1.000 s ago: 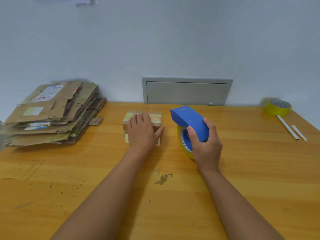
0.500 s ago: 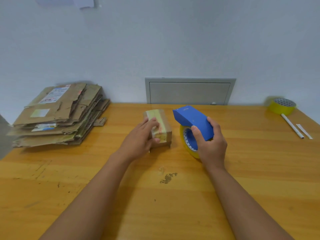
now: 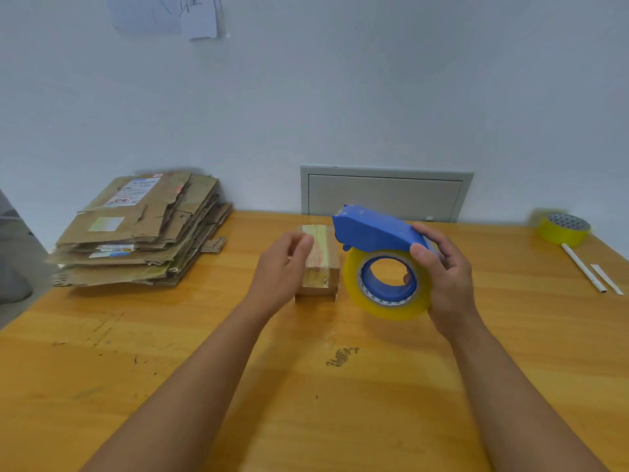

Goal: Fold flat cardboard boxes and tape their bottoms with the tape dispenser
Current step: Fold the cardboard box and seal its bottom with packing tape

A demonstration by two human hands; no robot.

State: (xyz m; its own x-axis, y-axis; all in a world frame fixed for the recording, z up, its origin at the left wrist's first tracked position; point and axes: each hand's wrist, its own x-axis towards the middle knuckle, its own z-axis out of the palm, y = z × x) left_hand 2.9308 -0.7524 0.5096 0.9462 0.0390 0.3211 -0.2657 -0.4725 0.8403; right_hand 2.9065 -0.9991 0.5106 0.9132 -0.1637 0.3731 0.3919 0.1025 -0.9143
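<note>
Wooden table (image 3: 102,386) by a pale wall, box (image 3: 320,264) at frame centre.
Box's long axis runs away from the camera; left hand (image 3: 282,270) grips its left side. Right hand (image 3: 442,277) grips the dispenser (image 3: 377,257), blue nose pointing upper left, beside the box.

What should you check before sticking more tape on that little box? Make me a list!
1. Small box stands on the table: ok.
2. Left hand steadies the box, fingers curled against its left side: ok.
3. Right hand grips the blue tape dispenser: ok.
4. Dispenser touching the box where the tape should start: not ok, it is held up beside the box.
5. Loose tape end ready at the dispenser's front: cannot tell.
6. Box flaps fully closed under the tape already on top: cannot tell.
</note>
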